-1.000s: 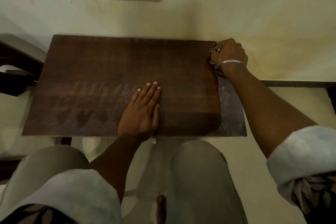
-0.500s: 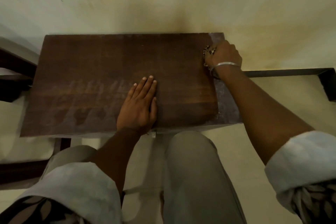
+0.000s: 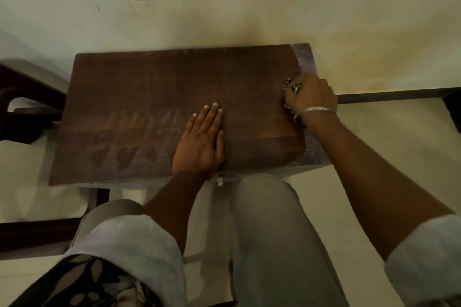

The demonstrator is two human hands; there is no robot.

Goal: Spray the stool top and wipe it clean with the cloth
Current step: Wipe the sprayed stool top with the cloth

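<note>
**A:** Which step is this, the spraying or the wiping?

**B:** Wiping, I'd say. The right hand (image 3: 311,97) is curled round a bunched, patterned cloth (image 3: 290,86) and presses it onto the stool top (image 3: 149,87) at its right side, about halfway back. No spray bottle shows anywhere in view.

**A:** And the other hand?

**B:** The left hand (image 3: 199,142) lies flat on the wood near the front edge, a little right of the middle, with its fingers straight and together. It holds nothing and looks to be steadying the stool.

**A:** How much is left to do?

**B:** A fair bit, by my reading. A pale dusty strip (image 3: 305,62) runs along the right edge from the far corner to the near one, and the cloth sits just at its inner border. On the left front of the surface there are cloudy streaks (image 3: 139,132), smears or dust, I can't tell which.

**A:** So the next move?

**B:** Probably drag the cloth along that strip towards the near corner, pressing down firmly, and run it off the edge so the dust goes with it. Then the streaked patch wants a pass, which may mean lifting the flat hand out of the way.

**A:** Anything to watch?

**B:** The stool stands close against the wall (image 3: 324,7), so the far corner is tight for the knuckles.
</note>
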